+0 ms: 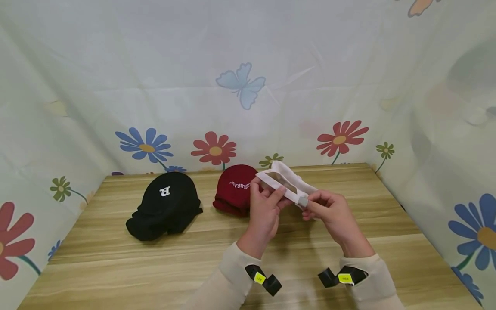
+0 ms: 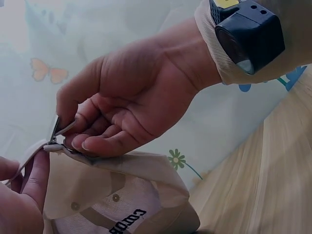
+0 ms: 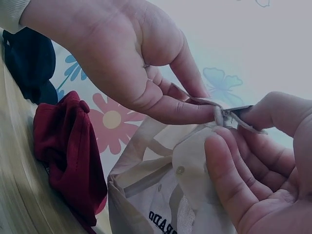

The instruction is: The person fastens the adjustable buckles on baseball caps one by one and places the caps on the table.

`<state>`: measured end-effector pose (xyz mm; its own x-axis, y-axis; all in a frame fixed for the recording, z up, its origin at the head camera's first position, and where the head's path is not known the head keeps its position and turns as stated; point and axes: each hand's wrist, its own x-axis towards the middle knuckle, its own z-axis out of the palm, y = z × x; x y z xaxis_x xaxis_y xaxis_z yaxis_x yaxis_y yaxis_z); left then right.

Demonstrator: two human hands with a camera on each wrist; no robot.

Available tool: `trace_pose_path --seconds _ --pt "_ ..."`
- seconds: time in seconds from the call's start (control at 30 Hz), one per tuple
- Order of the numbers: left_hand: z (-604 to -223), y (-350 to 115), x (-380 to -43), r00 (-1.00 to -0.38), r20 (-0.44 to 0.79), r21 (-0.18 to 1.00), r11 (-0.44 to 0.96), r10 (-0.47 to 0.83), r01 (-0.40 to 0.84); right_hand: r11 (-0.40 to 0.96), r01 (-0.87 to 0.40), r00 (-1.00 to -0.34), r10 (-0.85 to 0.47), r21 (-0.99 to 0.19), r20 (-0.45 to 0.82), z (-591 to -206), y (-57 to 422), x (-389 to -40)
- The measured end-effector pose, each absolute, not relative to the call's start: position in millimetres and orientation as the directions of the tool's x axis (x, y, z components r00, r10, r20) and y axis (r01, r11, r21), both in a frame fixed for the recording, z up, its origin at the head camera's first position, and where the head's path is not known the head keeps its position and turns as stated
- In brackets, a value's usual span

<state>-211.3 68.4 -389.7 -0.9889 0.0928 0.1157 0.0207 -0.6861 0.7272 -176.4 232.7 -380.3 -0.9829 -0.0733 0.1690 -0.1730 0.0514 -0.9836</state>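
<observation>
A white baseball cap is held up above the table in both hands, its rear opening and back strap turned toward me. Fingers and thumb of my left hand pinch the strap beside the opening. At the strap's grey metal buckle, my right hand pinches the strap end between thumb and fingers. Dark lettering shows inside-out through the cap in the left wrist view. In the right wrist view both hands meet at the buckle, and fingers hide part of it.
To the left, a dark red cap with white lettering rests on the wooden table. Farther left lies a black cap with a white R. Flower-printed curtains stand behind and at both sides.
</observation>
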Motion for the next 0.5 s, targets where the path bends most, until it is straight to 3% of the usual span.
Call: trace_pose_path --seconds 0.5 --pt "-394.4 66.4 -214.3 -0.981 0.087 0.691 -0.72 0.171 -0.065 0.015 -0.23 -0.97 -0.084 -0.973 0.228 -380.7 232.7 -174.1"
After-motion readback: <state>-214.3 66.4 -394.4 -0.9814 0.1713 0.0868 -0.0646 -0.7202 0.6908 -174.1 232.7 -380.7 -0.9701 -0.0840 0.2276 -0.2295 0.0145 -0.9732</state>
